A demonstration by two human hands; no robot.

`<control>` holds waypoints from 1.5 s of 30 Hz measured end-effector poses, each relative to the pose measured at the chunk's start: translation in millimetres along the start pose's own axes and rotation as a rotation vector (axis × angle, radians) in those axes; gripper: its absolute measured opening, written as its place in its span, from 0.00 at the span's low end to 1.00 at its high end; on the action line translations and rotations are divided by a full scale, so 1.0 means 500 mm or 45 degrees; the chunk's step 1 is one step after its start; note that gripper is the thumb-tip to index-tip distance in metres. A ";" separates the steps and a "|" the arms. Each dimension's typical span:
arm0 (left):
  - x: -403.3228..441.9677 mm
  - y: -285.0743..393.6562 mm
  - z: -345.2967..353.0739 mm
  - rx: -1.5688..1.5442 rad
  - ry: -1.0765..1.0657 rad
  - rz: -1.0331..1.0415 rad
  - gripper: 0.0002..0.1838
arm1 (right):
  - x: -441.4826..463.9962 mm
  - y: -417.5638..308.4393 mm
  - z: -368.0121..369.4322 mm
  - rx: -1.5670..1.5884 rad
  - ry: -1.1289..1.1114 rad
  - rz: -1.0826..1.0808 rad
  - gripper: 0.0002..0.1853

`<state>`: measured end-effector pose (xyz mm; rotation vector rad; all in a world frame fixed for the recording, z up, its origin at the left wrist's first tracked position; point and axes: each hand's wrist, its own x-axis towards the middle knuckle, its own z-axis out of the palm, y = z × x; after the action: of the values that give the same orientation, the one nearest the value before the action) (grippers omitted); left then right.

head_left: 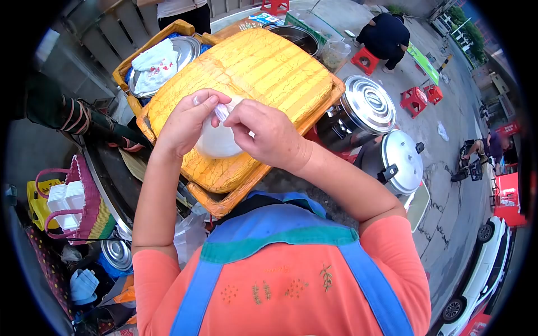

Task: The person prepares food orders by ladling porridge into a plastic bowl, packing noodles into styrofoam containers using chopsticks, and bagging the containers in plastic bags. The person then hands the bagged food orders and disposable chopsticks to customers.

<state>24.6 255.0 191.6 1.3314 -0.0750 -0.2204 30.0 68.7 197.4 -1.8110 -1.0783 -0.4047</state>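
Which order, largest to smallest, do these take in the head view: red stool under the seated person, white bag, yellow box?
1. Yellow box
2. White bag
3. Red stool, though it stands farther from the camera

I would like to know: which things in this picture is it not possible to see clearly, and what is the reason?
All in the head view:
- Contents of the whitish plastic bag: hidden by its cloudy film, and partly by the left hand and right hand.
- Inside of the black-handled pot: hidden by its lid.
- Standing person's head: cut off by the top edge.
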 end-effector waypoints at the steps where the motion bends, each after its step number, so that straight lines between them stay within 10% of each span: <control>1: -0.002 -0.001 0.000 0.001 0.024 0.000 0.09 | -0.016 0.010 0.000 -0.077 -0.103 -0.188 0.08; 3: -0.008 -0.004 -0.007 0.386 -0.043 0.175 0.05 | -0.014 0.014 0.003 -0.109 -0.207 -0.404 0.10; 5: -0.017 -0.003 0.011 1.174 0.136 0.533 0.04 | 0.016 0.013 0.004 0.059 0.171 -0.166 0.10; 10: -0.004 -0.001 0.007 1.937 0.172 1.522 0.07 | 0.055 0.133 0.042 0.369 -0.270 0.439 0.26; 21: -0.051 -0.010 0.012 2.113 0.559 1.355 0.10 | 0.090 0.089 0.055 0.928 -0.264 0.960 0.15; 34: -0.158 -0.171 -0.004 1.589 0.609 0.798 0.08 | 0.059 0.216 0.087 -0.282 -0.196 0.523 0.10; 40: -0.115 -0.110 0.027 -0.051 0.348 0.255 0.12 | 0.126 0.129 0.114 1.265 -0.344 1.091 0.12; 45: -0.096 -0.134 -0.046 -0.329 0.397 0.202 0.13 | 0.101 0.179 0.109 0.475 -0.411 0.828 0.17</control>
<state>-25.7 271.9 124.7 1.0824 0.1080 0.1103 121.1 126.5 154.0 -1.7933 -0.6514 0.4614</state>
